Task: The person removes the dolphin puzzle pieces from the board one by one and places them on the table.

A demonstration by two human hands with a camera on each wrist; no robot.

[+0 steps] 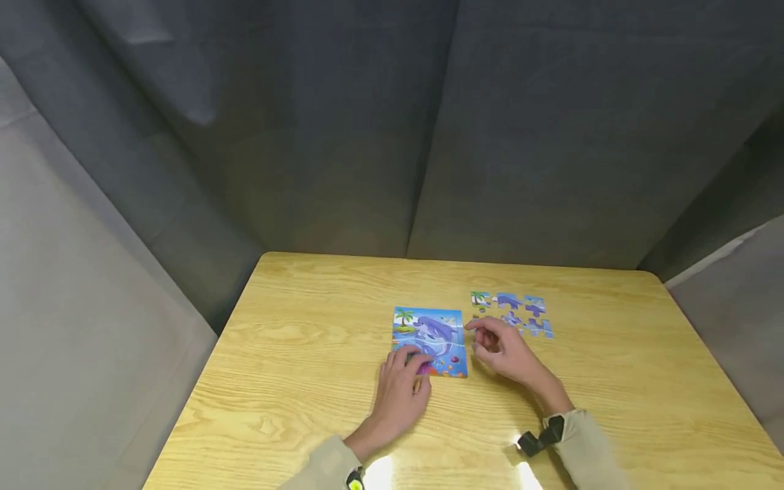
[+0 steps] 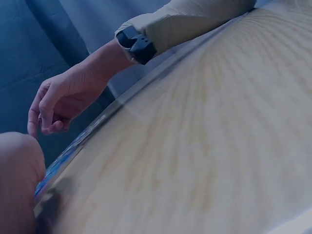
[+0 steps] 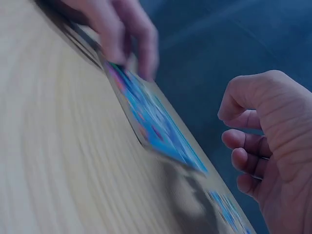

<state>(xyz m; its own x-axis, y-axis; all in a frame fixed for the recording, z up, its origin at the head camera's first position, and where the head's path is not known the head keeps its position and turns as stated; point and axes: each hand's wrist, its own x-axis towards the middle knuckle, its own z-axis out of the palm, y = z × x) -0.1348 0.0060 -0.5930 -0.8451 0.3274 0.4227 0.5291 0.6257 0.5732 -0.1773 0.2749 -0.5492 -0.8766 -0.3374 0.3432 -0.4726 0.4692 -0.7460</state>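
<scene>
A square dolphin puzzle board (image 1: 441, 340) lies on the table in the head view. My left hand (image 1: 404, 388) is over its lower left corner, fingertips touching the picture; in the right wrist view, fingers of the left hand (image 3: 131, 39) come down on the board's end. To the right of the board hovers my right hand (image 1: 502, 350), index finger pointing at the board's edge and the other fingers loosely bent. Nothing shows between the fingers of the right hand (image 3: 268, 136) in the right wrist view. Loose jigsaw pieces (image 1: 508, 299) lie just beyond it, some partly hidden by it.
The wooden table (image 1: 294, 381) ends at a dark grey curtain (image 1: 343, 170) behind, with lighter cloth (image 1: 73, 306) at the left. Both wrists wear straps, the right one carrying a black device (image 1: 542, 435).
</scene>
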